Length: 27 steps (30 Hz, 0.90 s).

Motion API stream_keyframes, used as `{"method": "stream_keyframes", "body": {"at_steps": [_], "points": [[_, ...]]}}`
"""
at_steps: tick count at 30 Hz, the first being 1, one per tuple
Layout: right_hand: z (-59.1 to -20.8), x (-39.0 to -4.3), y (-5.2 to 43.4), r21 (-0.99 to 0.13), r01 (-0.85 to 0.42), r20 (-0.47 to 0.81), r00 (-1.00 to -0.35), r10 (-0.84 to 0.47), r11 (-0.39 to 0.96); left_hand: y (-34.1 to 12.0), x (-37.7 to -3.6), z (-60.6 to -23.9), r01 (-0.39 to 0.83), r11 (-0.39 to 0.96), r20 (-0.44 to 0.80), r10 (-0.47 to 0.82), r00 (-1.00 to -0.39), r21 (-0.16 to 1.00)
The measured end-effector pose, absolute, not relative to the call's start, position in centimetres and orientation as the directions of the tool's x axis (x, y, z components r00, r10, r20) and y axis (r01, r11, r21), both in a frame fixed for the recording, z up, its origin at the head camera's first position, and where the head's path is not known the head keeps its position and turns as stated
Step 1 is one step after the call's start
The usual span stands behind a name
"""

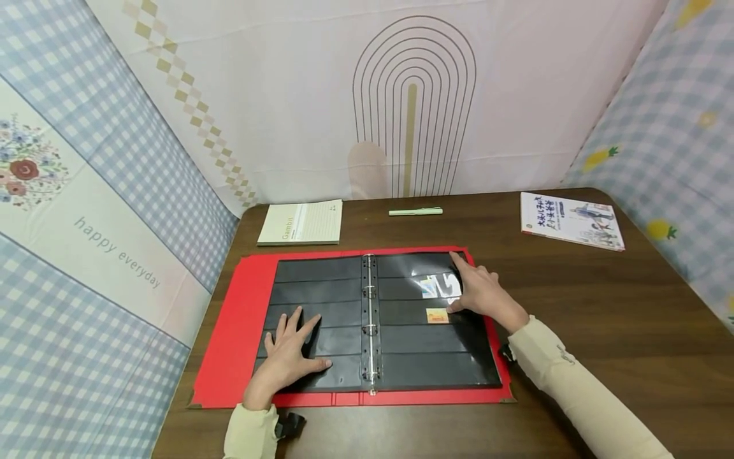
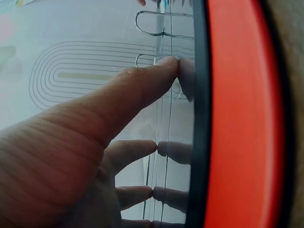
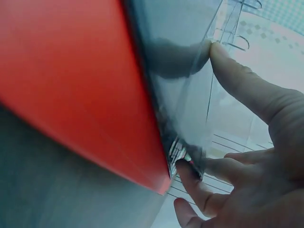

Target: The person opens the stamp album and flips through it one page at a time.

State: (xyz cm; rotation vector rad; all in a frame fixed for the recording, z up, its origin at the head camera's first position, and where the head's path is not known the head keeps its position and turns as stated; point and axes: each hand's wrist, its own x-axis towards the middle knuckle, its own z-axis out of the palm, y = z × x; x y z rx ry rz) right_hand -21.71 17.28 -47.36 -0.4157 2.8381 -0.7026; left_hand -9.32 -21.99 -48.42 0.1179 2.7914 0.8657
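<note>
A red ring binder (image 1: pixel 235 338) lies spread out on the table, with black pocket pages (image 1: pixel 421 370) on both sides of its metal rings (image 1: pixel 370 312). My left hand (image 1: pixel 287 354) rests on the left page, its fingers spread; in the left wrist view the thumb (image 2: pixel 142 88) touches the glossy surface. Across the right edge of the right page lies my right hand (image 1: pixel 480 292), thumb and fingers stretched apart. Its thumb is right beside a small orange-yellow stamp (image 1: pixel 437 316) in a pocket. A bluish stamp (image 1: pixel 428 287) sits one row higher, partly lost in glare.
Behind the binder are a pale notebook (image 1: pixel 304 223) at the left and a light green pen (image 1: pixel 415 211) in the middle. A white illustrated book (image 1: pixel 570 220) lies at the back right of the brown table (image 1: pixel 573 287). Patterned cloth (image 1: pixel 287 95) hangs around the table's back and sides.
</note>
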Motion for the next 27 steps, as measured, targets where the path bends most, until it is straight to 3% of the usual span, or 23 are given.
{"method": "stream_keyframes", "body": {"at_steps": [7, 16, 27], "points": [[-46.9, -21.1, 18.2, -0.568, -0.266, -0.058, -0.931, -0.360, 0.779, -22.0, -9.4, -48.6, 0.017, 0.820, -0.173, 0.142, -0.975, 0.573], [-45.6, -19.8, 18.6, -0.601, -0.359, 0.013, -0.898, -0.440, 0.714, -22.0, -9.4, -48.9, 0.001, 0.825, -0.194, 0.134, -0.972, 0.565], [-43.9, -18.2, 18.7, -0.653, -0.295, -0.025, -0.912, -0.409, 0.698, -22.1, -9.3, -48.8, 0.008, 0.823, -0.191, 0.141, -0.971, 0.567]]}}
